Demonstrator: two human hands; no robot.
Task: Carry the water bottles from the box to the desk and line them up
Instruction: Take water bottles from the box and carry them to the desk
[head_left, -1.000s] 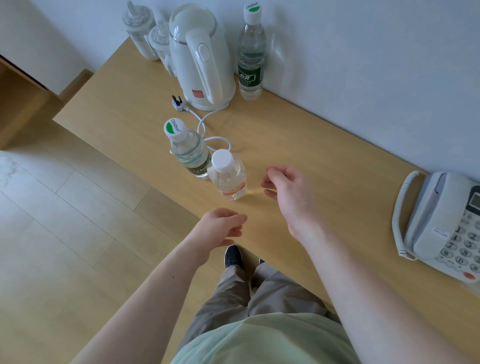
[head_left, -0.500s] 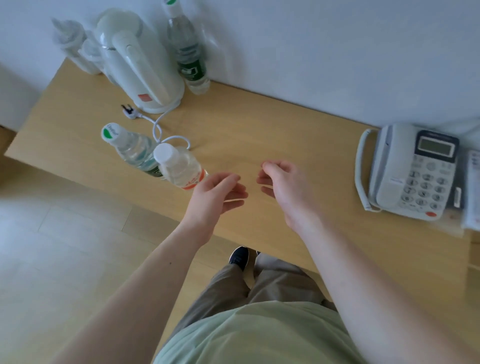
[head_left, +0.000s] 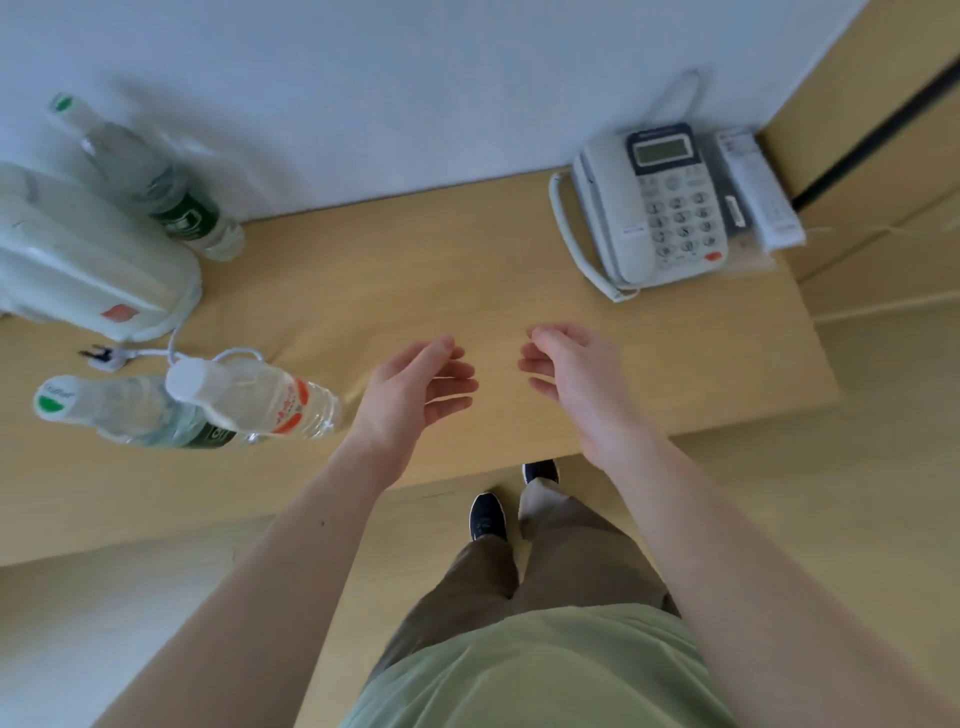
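The desk (head_left: 426, 270) was a pale wood top pushed against a plain white wall (head_left: 415, 78), with light floorboards (head_left: 857, 467) below its near edge. Both hands hung over the middle of it, empty: the left hand (head_left: 410, 395) with its fingers loosely spread, the right hand (head_left: 571, 374) with its fingers softly curled, holding nothing. On the left stood two water bottles touching each other, the red-labelled bottle (head_left: 260, 397) and the green-capped bottle (head_left: 130, 413) just beyond it. Far left, against the wall, was a third bottle (head_left: 156, 182) beside the white kettle (head_left: 88, 260), whose cord and plug (head_left: 104, 357) trailed on the wood. At the far right sat a grey telephone (head_left: 654, 202), a remote (head_left: 756, 187) just beside it.
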